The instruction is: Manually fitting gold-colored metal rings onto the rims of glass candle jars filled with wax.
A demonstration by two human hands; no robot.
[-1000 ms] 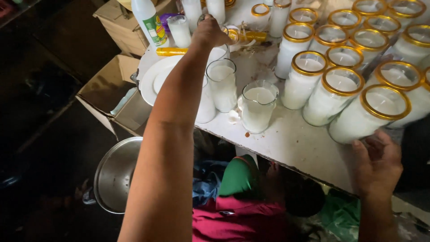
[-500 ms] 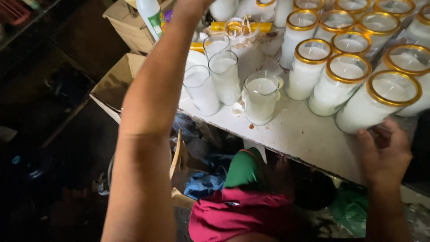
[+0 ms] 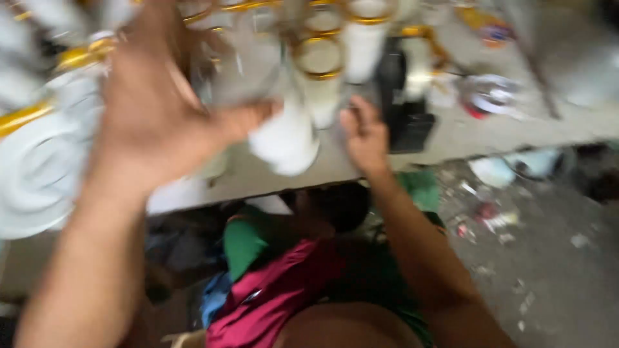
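Left hand (image 3: 151, 109): raised close to the camera, blurred, fingers spread wide, thumb pointing right; whether it grips anything cannot be told. Just beyond its thumb, a clear glass (image 3: 248, 61). Below the thumb tip, a white-filled jar (image 3: 285, 138), tilted.

Right hand (image 3: 366, 136): resting on the table (image 3: 464, 135) edge, fingers loosely curled, holding nothing visible. Just left of it, the white jar. Above it, gold-rimmed jars (image 3: 322, 64) in a group. Right of it, a black object (image 3: 406, 122), blurred. Left of the left hand, a white plate (image 3: 35, 174).
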